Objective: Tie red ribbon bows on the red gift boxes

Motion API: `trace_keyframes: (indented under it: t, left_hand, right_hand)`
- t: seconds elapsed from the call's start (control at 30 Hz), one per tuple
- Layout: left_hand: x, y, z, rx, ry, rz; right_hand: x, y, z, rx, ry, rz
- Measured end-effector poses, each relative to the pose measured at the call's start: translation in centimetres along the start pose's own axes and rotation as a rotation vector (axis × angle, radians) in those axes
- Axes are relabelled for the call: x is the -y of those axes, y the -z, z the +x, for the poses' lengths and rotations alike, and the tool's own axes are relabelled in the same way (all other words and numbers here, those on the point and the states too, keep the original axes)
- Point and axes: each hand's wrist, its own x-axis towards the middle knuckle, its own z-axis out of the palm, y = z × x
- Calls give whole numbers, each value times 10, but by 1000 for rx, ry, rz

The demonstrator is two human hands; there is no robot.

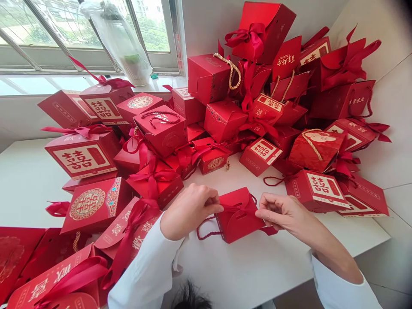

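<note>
Red gift box (236, 221) with a folded flap top, on the white table (254, 274) at lower centre of the frame, between both hands and just in front of the big pile. Flaps closed, contents hidden. Dark red cord handle (206, 234) trailing from the box to the left, lying on the tabletop. Red satin ribbon (233, 209) drawn across the top of the box, its tail showing at the lower right corner. Left hand (189, 210): fingers closed, pinching the ribbon at the box's left side. Right hand (283, 210): thumb and forefinger pinched on the ribbon at the right side, other fingers loosely curled. White sleeves on both forearms.

Heap of red gift boxes (206, 116) across the upper half of the frame, piled against the wall at upper right, with more at lower left. Gold double-happiness characters on many, ribbon bows on some, gold rope handles (229, 68) on others. All shut, nothing inside visible. Translucent plastic bag (119, 47) on the windowsill at upper left, something green and pale inside, too blurred to name. Tuft of dark hair (189, 298) at the bottom edge.
</note>
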Motion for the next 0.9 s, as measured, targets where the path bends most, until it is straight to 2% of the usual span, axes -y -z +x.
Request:
trace_keyframes:
  t: [0.2, 0.5, 0.7, 0.9]
  left_hand:
    - [3, -3, 1, 51, -29, -32]
    - [5, 5, -1, 86, -75, -1]
    - [6, 4, 4, 155, -254, -111]
    - [-4, -8, 13, 34, -466, -89]
  right_hand:
    - [5, -6, 2, -26, 14, -74]
    - [9, -9, 3, -52, 42, -60]
    - [9, -11, 5, -88, 28, -113]
    - [12, -14, 6, -98, 26, -115]
